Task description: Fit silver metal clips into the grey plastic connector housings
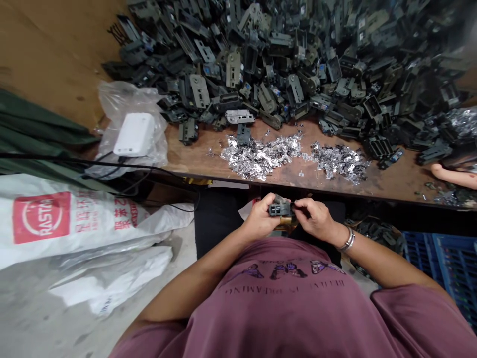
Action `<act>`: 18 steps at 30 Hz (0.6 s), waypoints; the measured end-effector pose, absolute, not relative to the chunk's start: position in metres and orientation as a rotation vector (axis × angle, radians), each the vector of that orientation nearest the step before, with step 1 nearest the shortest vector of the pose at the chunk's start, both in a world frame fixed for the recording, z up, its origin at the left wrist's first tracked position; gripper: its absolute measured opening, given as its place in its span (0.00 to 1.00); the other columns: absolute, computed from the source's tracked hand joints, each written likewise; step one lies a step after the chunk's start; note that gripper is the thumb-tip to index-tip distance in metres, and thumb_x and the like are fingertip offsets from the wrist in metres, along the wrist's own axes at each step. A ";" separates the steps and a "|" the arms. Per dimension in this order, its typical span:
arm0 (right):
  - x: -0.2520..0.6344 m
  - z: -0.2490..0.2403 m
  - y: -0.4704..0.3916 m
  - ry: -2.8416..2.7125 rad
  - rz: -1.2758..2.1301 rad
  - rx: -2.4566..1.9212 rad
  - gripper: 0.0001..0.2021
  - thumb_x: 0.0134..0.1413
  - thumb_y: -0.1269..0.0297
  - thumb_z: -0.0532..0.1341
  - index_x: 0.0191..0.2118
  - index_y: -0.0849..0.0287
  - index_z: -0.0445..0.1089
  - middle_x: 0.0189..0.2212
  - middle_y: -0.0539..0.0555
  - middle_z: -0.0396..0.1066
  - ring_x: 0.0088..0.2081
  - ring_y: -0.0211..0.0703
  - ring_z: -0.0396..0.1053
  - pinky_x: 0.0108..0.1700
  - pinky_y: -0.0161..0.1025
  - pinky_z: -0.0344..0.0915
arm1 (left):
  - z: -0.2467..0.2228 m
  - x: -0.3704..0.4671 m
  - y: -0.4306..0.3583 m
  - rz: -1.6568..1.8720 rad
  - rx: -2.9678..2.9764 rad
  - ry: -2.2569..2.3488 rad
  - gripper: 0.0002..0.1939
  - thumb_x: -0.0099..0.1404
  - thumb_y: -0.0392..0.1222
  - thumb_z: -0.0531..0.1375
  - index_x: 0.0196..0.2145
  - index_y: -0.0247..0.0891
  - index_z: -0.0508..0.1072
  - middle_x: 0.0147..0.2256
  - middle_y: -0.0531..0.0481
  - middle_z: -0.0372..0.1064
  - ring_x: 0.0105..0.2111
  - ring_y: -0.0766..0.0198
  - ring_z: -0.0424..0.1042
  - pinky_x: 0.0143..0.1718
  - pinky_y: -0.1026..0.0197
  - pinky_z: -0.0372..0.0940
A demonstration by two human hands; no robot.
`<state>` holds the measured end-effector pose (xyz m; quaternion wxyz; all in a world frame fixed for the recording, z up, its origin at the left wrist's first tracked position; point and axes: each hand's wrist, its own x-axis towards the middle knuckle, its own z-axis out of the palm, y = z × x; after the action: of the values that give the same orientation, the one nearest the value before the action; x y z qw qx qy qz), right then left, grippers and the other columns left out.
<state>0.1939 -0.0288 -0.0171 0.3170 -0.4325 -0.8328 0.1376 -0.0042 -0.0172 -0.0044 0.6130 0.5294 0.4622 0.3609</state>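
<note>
My left hand [260, 219] is closed around a dark grey-green plastic part [280, 209], held just below the table's front edge above my lap. Beside it, my right hand [315, 218] has its thumb and fingers pinched together at the part's right side; whatever they grip is too small to make out. A brass-coloured piece [285, 220] shows under the part, between the hands. On the table ahead lie two heaps of small shiny metal pieces, a left heap [257, 159] and a right heap [341, 161].
A large pile of similar dark plastic parts [268, 64] covers the back of the wooden table [208, 159]. At the left are a white box [134, 134] on clear plastic, a black cable [156, 168] and a white printed sack [93, 214]. Blue crates [443, 258] stand low at right.
</note>
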 end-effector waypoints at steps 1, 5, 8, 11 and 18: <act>0.194 -0.019 -0.030 -2.181 0.390 -1.157 0.06 0.60 0.71 0.55 0.41 0.55 0.66 0.28 0.52 0.73 0.26 0.40 0.71 0.31 0.37 0.68 | -0.004 -0.004 -0.018 0.829 1.218 1.069 0.16 0.47 0.39 0.70 0.36 0.39 0.74 0.34 0.49 0.75 0.32 0.63 0.72 0.37 0.60 0.69; 0.192 -0.019 -0.033 -2.131 0.453 -1.173 0.05 0.60 0.69 0.56 0.39 0.56 0.68 0.27 0.52 0.73 0.26 0.39 0.71 0.30 0.36 0.68 | -0.002 -0.005 -0.022 0.838 1.224 1.071 0.16 0.47 0.38 0.69 0.35 0.39 0.74 0.34 0.49 0.75 0.33 0.63 0.72 0.37 0.60 0.69; 0.192 -0.016 -0.036 -2.027 0.686 -1.197 0.05 0.62 0.65 0.57 0.39 0.57 0.70 0.26 0.51 0.74 0.25 0.39 0.73 0.29 0.35 0.69 | -0.002 -0.006 -0.025 0.827 1.235 1.101 0.16 0.47 0.38 0.70 0.35 0.38 0.74 0.33 0.49 0.75 0.31 0.64 0.72 0.36 0.61 0.69; 0.193 -0.016 -0.041 -1.822 1.055 -1.164 0.08 0.64 0.63 0.57 0.46 0.56 0.70 0.32 0.53 0.78 0.27 0.38 0.76 0.28 0.34 0.71 | -0.004 -0.009 -0.027 0.838 1.224 1.147 0.16 0.48 0.40 0.70 0.34 0.38 0.72 0.34 0.50 0.75 0.32 0.64 0.73 0.36 0.62 0.68; 0.174 -0.016 -0.040 -1.044 1.431 -1.251 0.18 0.52 0.53 0.66 0.44 0.58 0.71 0.35 0.56 0.78 0.29 0.40 0.75 0.25 0.33 0.68 | -0.004 -0.011 -0.027 0.959 1.196 1.152 0.24 0.46 0.47 0.74 0.37 0.38 0.70 0.43 0.44 0.77 0.39 0.58 0.76 0.44 0.57 0.69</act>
<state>0.1737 -0.0405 -0.0157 0.4677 -0.5098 -0.4255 0.5833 -0.0111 -0.0275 -0.0035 0.5746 0.5104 0.4918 0.4092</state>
